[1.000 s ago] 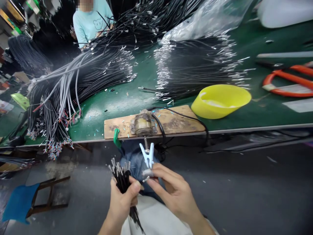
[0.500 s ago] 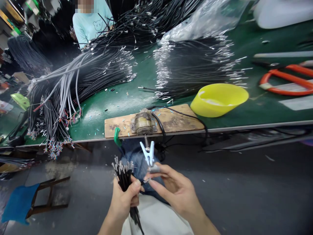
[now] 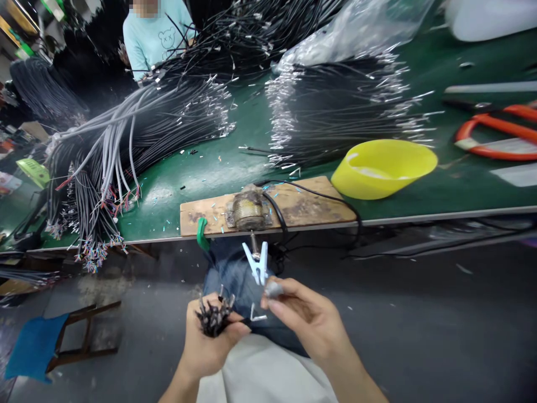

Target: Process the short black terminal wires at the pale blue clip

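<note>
My left hand (image 3: pixel 213 336) is wrapped around a bundle of black cables (image 3: pixel 215 318), whose stripped silvery ends point up and toward me. One cable sticks out to the right past my left thumb, its silver wire end (image 3: pixel 258 318) spread in a V. Just above and right of that end is my right hand (image 3: pixel 312 319), its thumb and fingertips close together with nothing visible between them. Grey tape (image 3: pixel 274 289) wraps a fingertip of my right hand. A light blue clothespin-like clip (image 3: pixel 257 263) is on the shaft of a small motor (image 3: pixel 247 210), just beyond my right fingertips.
The motor sits on a wooden board (image 3: pixel 302 204) at the green table's edge, beside a green clamp (image 3: pixel 202 232). A yellow cup-like container (image 3: pixel 384 170), cable piles (image 3: pixel 335 112), grey cables (image 3: pixel 121 134) and orange-handled scissors (image 3: pixel 495 131) lie around. A co-worker (image 3: pixel 159 36) sits across.
My right fingertips have moved right, off the cable's wire end, which now shows free and spread. The bundle in my left hand has tipped toward me and lowered slightly.
</note>
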A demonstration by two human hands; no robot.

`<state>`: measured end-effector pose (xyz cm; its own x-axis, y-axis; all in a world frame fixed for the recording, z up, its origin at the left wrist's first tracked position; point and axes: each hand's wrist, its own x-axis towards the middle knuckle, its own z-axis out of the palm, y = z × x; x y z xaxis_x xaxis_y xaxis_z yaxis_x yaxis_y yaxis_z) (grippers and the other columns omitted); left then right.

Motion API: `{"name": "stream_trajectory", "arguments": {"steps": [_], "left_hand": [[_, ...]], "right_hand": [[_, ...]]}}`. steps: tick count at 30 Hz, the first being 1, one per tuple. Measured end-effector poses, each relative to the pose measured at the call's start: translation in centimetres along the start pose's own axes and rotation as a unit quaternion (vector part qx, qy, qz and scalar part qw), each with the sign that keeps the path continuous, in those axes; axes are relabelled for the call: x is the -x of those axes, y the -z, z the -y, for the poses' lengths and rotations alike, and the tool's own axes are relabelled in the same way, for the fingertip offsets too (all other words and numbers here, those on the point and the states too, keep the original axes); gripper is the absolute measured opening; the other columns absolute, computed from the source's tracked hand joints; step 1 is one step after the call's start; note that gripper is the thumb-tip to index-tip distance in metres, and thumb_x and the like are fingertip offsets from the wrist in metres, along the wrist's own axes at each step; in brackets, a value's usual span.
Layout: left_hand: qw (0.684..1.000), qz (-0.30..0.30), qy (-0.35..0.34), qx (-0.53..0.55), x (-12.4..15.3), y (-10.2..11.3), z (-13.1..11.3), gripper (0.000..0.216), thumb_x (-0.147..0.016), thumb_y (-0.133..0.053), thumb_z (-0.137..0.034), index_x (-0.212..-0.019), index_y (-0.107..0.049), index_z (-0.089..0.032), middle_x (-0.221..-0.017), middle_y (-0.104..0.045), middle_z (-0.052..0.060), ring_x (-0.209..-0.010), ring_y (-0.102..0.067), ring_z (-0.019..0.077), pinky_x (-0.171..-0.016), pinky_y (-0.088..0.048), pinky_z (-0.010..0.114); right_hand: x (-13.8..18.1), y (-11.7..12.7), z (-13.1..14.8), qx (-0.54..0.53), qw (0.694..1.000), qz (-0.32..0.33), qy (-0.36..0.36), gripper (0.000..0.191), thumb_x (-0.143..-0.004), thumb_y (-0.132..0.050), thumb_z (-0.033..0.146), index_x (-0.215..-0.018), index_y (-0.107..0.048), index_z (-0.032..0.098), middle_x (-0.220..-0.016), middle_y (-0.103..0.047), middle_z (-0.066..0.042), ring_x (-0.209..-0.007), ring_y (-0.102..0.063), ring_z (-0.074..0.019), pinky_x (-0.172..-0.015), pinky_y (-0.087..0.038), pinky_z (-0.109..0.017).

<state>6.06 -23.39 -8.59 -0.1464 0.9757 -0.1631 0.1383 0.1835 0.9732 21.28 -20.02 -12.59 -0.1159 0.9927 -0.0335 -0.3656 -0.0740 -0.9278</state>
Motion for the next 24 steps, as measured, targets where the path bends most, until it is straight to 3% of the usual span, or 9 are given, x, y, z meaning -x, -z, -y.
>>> {"name": "stream_trajectory", "arguments": {"steps": [4, 9, 12, 16, 21, 24], "left_hand": [[0.998, -0.029, -0.044, -0.024, 0.1, -0.3, -0.3, 0.02, -0.053, -0.081, -0.036, -0.05, -0.068, -0.021, -0.051, -0.056, 0.003, -0.05, -0.05, 0.0167, -0.052, -0.04, 0.03], [0.997, -0.04, -0.057, -0.017, 0.1, -0.5, -0.3, 0.023, -0.051, -0.082, -0.038, -0.048, -0.066, -0.021, -0.05, -0.058, 0.004, -0.048, -0.05, 0.0163, -0.051, -0.04, 0.029], [0.999, -0.049, -0.015, 0.017, 0.3, -0.6, 0.1, 0.025, -0.047, -0.085, -0.036, -0.048, -0.064, -0.021, -0.05, -0.057, 0.002, -0.05, -0.05, 0.0158, -0.052, -0.042, 0.029], [0.995, -0.044, 0.053, 0.066, 0.4, -0.8, 1.0, 0.029, -0.062, -0.074, -0.046, -0.058, -0.064, -0.019, -0.047, -0.051, -0.002, -0.04, -0.042, 0.0102, -0.041, -0.037, 0.025], [0.967, 0.018, 0.178, 0.183, 0.1, -0.9, 1.7, 0.041, -0.06, -0.071, -0.056, -0.058, -0.056, -0.019, -0.038, -0.036, -0.008, -0.029, -0.019, 0.0017, -0.031, -0.014, 0.02], [0.955, 0.036, 0.197, 0.22, -0.1, -1.0, 1.5, 0.04, -0.06, -0.074, -0.053, -0.058, -0.054, -0.018, -0.04, -0.036, -0.009, -0.03, -0.018, -0.0004, -0.032, -0.013, 0.019]], "right_hand": [[-0.5, -0.1, 1.0, 0.051, 0.998, -0.032, 0.027, 0.021, -0.074, -0.064, 0.038, -0.063, -0.065, 0.02, -0.055, -0.06, -0.003, -0.052, -0.057, -0.0164, -0.05, -0.048, -0.025], [-0.9, -0.8, 2.7, 0.135, 0.983, 0.043, 0.119, 0.022, -0.072, -0.066, 0.032, -0.054, -0.062, 0.02, -0.048, -0.057, -0.001, -0.046, -0.051, -0.0157, -0.046, -0.044, -0.027], [-0.7, -1.1, 3.1, 0.18, 0.97, 0.075, 0.144, 0.021, -0.077, -0.06, 0.024, -0.057, -0.062, 0.019, -0.051, -0.059, -0.003, -0.048, -0.053, -0.0162, -0.047, -0.044, -0.027], [-0.5, -1.1, 3.0, 0.175, 0.962, 0.111, 0.178, 0.019, -0.078, -0.058, 0.018, -0.06, -0.062, 0.02, -0.052, -0.06, -0.003, -0.049, -0.054, -0.0168, -0.051, -0.046, -0.03], [-0.5, -0.9, 2.1, 0.165, 0.973, -0.001, 0.16, 0.014, -0.075, -0.066, 0.032, -0.067, -0.067, 0.02, -0.057, -0.059, -0.004, -0.051, -0.052, -0.0167, -0.047, -0.045, -0.028], [-0.5, -1.3, 1.7, 0.165, 0.976, 0.031, 0.138, 0.019, -0.072, -0.069, 0.039, -0.074, -0.07, 0.02, -0.064, -0.063, -0.006, -0.056, -0.056, -0.0182, -0.052, -0.048, -0.028]]}}
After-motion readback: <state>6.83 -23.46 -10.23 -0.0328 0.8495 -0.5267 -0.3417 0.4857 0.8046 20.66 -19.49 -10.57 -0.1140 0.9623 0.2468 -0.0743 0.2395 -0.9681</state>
